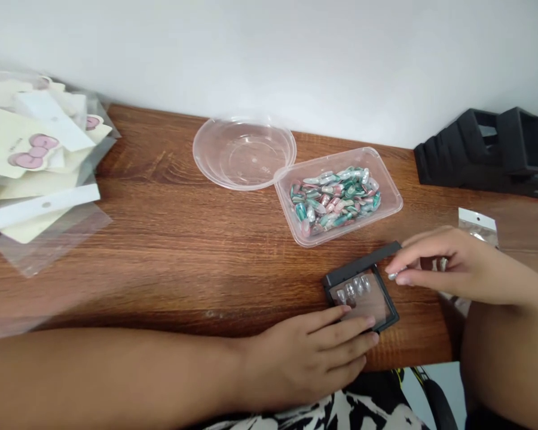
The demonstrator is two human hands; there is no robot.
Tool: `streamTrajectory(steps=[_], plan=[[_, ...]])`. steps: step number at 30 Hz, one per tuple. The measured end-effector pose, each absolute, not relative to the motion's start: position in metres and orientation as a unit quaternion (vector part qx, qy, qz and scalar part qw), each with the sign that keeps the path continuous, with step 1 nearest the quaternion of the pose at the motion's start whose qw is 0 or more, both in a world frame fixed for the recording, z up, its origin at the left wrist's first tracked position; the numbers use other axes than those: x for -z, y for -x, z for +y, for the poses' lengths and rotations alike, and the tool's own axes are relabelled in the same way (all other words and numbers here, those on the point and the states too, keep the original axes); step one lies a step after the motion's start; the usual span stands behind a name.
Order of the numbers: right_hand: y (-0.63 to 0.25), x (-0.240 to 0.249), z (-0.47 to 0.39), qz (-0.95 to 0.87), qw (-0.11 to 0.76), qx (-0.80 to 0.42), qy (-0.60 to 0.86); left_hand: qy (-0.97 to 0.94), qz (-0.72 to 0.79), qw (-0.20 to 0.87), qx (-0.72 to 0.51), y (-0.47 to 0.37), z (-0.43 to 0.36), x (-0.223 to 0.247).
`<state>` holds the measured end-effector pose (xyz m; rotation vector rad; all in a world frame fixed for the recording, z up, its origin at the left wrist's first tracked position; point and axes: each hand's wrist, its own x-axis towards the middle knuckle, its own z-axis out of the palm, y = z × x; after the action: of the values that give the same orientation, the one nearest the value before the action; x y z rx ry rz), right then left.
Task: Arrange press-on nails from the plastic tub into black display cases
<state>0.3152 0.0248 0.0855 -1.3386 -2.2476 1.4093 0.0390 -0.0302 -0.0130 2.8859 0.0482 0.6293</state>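
Observation:
A black-framed case (388,325) with a transparent panel lies near the table's front edge, and several silvery false nails (350,291) sit in a row on the panel. My left hand (314,352) lies flat with its fingers spread, fingertips over the case's lower left part. Just right of the case, my right hand (452,266) pinches a small silvery nail (393,276) between thumb and index finger. Behind the case is a clear rectangular tub (388,206) holding many green, pink and silvery nails.
An empty round clear container (246,158) touches the tub's left corner. Cards in clear bags (45,203) are piled at the far left. Black stacked holders (484,152) stand at the back right. A clear packet (477,221) lies partly under my right hand.

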Motion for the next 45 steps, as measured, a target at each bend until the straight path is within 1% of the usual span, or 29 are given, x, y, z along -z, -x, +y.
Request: streamTrajectory(steps=[4,13,20,26,34,36,40,45], plan=[[-0.309,-0.081,0.025,-0.763,0.055,-0.457,0.455,-0.972,0.019,0.096,-0.213,-0.04,-0.031,0.012],[-0.308,-0.075,0.026,-0.773,0.075,-0.435,0.457,-0.974,0.016,0.099,-0.203,-0.039,-0.032,0.013],[-0.309,-0.074,0.026,-0.69,0.092,-0.515,0.5,-0.974,0.022,0.104,-0.198,-0.04,-0.033,0.014],[-0.31,-0.072,0.026,-0.656,0.109,-0.546,0.509,-0.974,0.027,0.098,-0.201,-0.04,-0.033,0.013],[-0.308,-0.065,0.021,-0.61,0.075,-0.607,0.504,-0.977,0.03,0.089,-0.191,-0.04,-0.034,0.013],[-0.307,-0.064,0.021,-0.62,0.066,-0.603,0.498,-0.977,0.032,0.087,-0.191,-0.04,-0.034,0.012],[-0.305,-0.062,0.02,-0.674,0.047,-0.557,0.482,-0.976,0.032,0.085,-0.198,-0.041,-0.033,0.011],[-0.301,-0.061,0.018,-0.633,0.025,-0.601,0.487,-0.977,0.034,0.084,-0.193,-0.041,-0.033,0.012]])
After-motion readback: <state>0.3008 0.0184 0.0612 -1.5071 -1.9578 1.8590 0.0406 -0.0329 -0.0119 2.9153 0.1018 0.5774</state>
